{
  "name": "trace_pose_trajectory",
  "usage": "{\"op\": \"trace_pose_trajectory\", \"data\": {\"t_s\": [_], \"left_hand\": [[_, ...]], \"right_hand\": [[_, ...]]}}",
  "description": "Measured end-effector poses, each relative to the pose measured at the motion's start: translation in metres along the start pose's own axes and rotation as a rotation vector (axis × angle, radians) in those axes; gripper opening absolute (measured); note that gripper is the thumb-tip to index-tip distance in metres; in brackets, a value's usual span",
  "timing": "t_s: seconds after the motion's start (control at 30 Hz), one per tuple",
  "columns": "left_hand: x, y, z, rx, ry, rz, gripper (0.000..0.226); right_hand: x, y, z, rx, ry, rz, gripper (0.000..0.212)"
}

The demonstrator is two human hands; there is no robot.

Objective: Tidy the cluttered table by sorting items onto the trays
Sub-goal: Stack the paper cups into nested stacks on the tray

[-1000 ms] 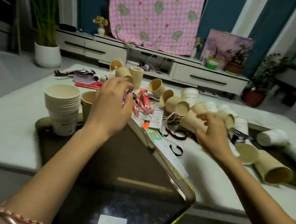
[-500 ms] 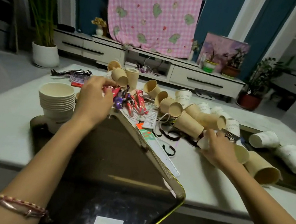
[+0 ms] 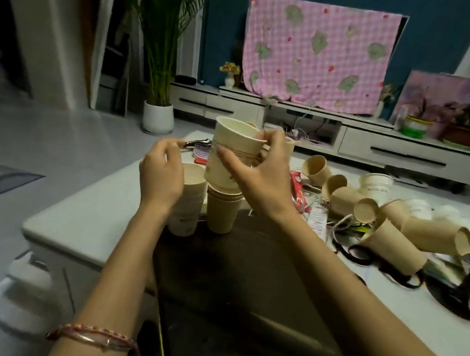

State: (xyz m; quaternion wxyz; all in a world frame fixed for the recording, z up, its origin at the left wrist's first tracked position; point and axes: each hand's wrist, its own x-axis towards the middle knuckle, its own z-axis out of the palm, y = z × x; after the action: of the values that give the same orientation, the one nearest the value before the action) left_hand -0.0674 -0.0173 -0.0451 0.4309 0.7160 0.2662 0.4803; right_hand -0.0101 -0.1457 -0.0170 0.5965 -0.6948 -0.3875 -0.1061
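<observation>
My right hand (image 3: 258, 175) grips a pale paper cup (image 3: 230, 152), upright and slightly tilted, just above a stack of tan cups (image 3: 221, 209). A stack of white cups (image 3: 188, 201) stands beside it on the left. Both stacks sit at the far end of a dark glossy tray (image 3: 241, 286). My left hand (image 3: 162, 172) hovers by the white stack with its fingers loosely curled and nothing in them. Many loose tan and white cups (image 3: 399, 222) lie tipped over on the table to the right.
Red wrappers (image 3: 298, 189), a paper tag, black straps (image 3: 369, 257) and a second dark tray (image 3: 454, 298) lie among the loose cups on the white table (image 3: 77, 214). Clips and small items (image 3: 198, 146) sit behind the stacks. A potted plant and a TV cabinet stand beyond.
My right hand has lifted a pale cup from the pile on the right and carried it left above the tan stack. My left hand drew back from the clutter. The camera turned left.
</observation>
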Motion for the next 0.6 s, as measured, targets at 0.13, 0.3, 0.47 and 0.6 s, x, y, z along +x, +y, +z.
{"op": "trace_pose_trajectory", "data": {"t_s": [0.13,0.3,0.47,0.6], "left_hand": [[0.004,-0.006,-0.009,-0.079,0.008,-0.033,0.035],[0.005,-0.017,-0.011,-0.057,-0.007,-0.026,0.034],[0.006,-0.024,-0.005,-0.008,-0.05,-0.034,0.037],[0.005,-0.027,0.004,0.031,-0.138,-0.057,0.036]], "right_hand": [[0.023,0.001,0.055,-0.068,0.095,-0.119,0.052],[0.021,0.025,0.076,-0.198,-0.149,-0.059,0.06],[0.006,0.037,0.073,-0.252,-0.314,0.002,0.057],[-0.001,0.04,0.072,-0.336,-0.485,0.01,0.057]]}}
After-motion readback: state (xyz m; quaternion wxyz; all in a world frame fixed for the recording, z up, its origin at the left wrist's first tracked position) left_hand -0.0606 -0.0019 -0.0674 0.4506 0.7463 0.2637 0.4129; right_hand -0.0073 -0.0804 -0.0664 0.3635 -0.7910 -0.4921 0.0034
